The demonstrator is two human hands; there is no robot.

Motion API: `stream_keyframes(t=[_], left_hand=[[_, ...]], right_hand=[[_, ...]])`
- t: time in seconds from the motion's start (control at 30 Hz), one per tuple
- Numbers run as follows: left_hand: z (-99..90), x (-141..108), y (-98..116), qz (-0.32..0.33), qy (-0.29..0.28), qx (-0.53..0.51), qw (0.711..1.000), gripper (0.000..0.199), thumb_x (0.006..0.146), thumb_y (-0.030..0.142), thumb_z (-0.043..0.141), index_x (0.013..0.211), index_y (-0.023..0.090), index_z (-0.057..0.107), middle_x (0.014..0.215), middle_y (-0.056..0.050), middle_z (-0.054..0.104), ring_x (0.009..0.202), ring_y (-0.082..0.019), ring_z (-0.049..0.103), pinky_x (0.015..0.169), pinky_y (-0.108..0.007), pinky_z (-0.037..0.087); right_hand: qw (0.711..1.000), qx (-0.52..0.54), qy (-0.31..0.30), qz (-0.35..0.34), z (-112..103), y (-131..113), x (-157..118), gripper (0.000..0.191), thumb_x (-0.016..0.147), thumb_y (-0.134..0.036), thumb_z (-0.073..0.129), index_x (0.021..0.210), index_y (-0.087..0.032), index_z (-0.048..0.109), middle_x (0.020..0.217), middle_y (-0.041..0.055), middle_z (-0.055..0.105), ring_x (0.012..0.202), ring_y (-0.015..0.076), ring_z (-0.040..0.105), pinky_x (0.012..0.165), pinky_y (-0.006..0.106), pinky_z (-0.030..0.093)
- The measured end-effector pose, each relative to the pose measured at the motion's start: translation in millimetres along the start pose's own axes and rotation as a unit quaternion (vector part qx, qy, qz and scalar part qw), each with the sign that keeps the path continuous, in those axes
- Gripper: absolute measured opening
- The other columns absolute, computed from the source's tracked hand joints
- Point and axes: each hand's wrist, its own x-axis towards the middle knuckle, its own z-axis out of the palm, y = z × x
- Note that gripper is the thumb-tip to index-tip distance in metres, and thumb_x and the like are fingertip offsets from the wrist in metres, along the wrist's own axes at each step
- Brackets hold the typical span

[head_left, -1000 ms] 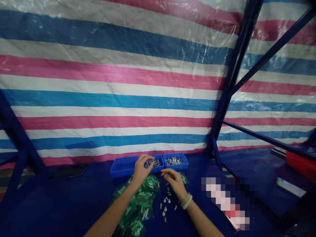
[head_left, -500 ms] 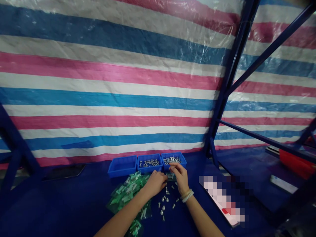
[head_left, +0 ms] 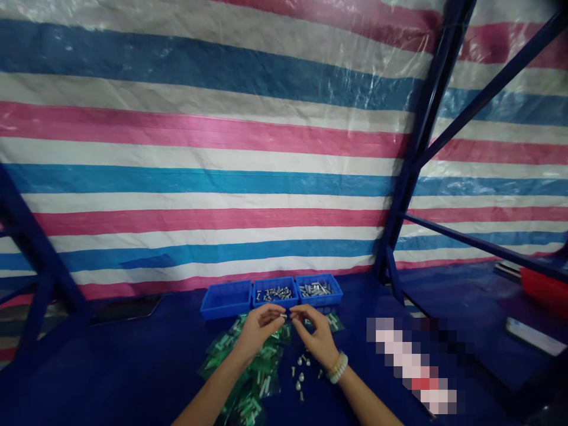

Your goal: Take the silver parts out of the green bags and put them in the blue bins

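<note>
My left hand [head_left: 260, 332] is closed in a pinch on a small silver screw [head_left: 283, 316], whose tip shows between thumb and forefinger. Close beside it, my right hand [head_left: 316, 337], with a beaded bracelet on the wrist, has thumb and fingertips drawn together; what they hold, if anything, is too small to make out. Under and left of my left hand lies a pile of green-tinted clear bags [head_left: 261, 367] with small parts inside. Another such bag [head_left: 334, 322] lies behind my right hand. Several loose screws [head_left: 301, 377] are scattered on the dark blue tabletop below my hands.
Three blue bins stand in a row: a bare left one [head_left: 226, 300], a middle one [head_left: 274, 304] of short screws and a right one [head_left: 320, 300] of longer metal pieces. A dark phone [head_left: 126, 310] lies left. A blurred-out flat object [head_left: 410, 367] lies right, near blue frame posts [head_left: 406, 195].
My right hand has come down from the right bin's edge toward my left hand. My left hand has moved slightly left and turned, showing a screw in its fingertips. The view has shifted slightly.
</note>
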Motion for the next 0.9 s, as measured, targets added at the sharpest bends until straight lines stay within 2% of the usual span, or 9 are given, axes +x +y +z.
stream_keyframes(t=[0.1, 0.3, 0.47, 0.57, 0.7, 0.9], left_hand=[[-0.4, -3, -3, -0.01, 0.017, -0.015, 1.0, 0.025, 0.07, 0.034, 0.072, 0.087, 0.017, 0.065, 0.082, -0.005, 0.07, 0.082, -0.02, 0.066, 0.078, -0.031, 0.05], [3.7, -6, -8, -0.016, -0.02, -0.029, 0.999, 0.028, 0.07, 0.035, 0.074, 0.086, 0.016, 0.062, 0.074, -0.002, 0.069, 0.07, -0.016, 0.065, 0.067, -0.027, 0.049], [5.0, -8, -9, -0.005, -0.015, -0.04, 0.999, 0.025, 0.072, 0.033, 0.073, 0.084, 0.016, 0.059, 0.068, 0.001, 0.066, 0.061, -0.013, 0.061, 0.059, -0.022, 0.045], [6.8, -9, -9, -0.004, -0.017, -0.051, 0.999, 0.023, 0.071, 0.03, 0.073, 0.084, 0.016, 0.06, 0.069, 0.0, 0.066, 0.063, -0.013, 0.062, 0.061, -0.023, 0.047], [11.3, -12, -9, 0.009, 0.006, -0.044, 0.999, 0.021, 0.071, 0.028, 0.073, 0.083, 0.016, 0.062, 0.074, -0.002, 0.067, 0.072, -0.016, 0.064, 0.069, -0.026, 0.05], [17.5, -12, -12, 0.061, 0.065, 0.008, 0.996, 0.014, 0.075, 0.027, 0.068, 0.083, 0.016, 0.063, 0.073, -0.002, 0.063, 0.069, -0.016, 0.061, 0.067, -0.028, 0.05]], right_hand=[[0.999, -0.009, -0.025, -0.027, 3, -5, -1, 0.02, 0.082, -0.016, 0.059, 0.099, -0.021, 0.067, 0.084, 0.0042, 0.069, 0.075, 0.0182, 0.064, 0.071, 0.03, 0.051], [0.998, -0.014, -0.033, -0.042, 0, -4, 0, 0.017, 0.082, -0.015, 0.06, 0.095, -0.022, 0.069, 0.082, 0.004, 0.069, 0.074, 0.0181, 0.064, 0.07, 0.029, 0.05], [0.997, -0.033, -0.044, -0.057, -2, -9, 0, 0.01, 0.083, -0.017, 0.06, 0.084, -0.02, 0.069, 0.077, 0.0038, 0.067, 0.073, 0.0177, 0.061, 0.068, 0.029, 0.048], [0.996, -0.056, -0.035, -0.066, -1, -11, -1, 0.009, 0.083, -0.017, 0.059, 0.084, -0.019, 0.067, 0.075, 0.0033, 0.065, 0.071, 0.0172, 0.059, 0.067, 0.029, 0.046], [0.995, -0.075, -0.025, -0.058, -1, -9, -2, 0.009, 0.085, -0.017, 0.057, 0.083, -0.019, 0.066, 0.074, 0.0034, 0.064, 0.07, 0.0168, 0.058, 0.066, 0.028, 0.045], [0.995, -0.078, -0.042, -0.04, 1, -2, -2, 0.014, 0.087, -0.021, 0.054, 0.078, -0.019, 0.065, 0.073, 0.0034, 0.062, 0.069, 0.0165, 0.056, 0.066, 0.028, 0.044]])
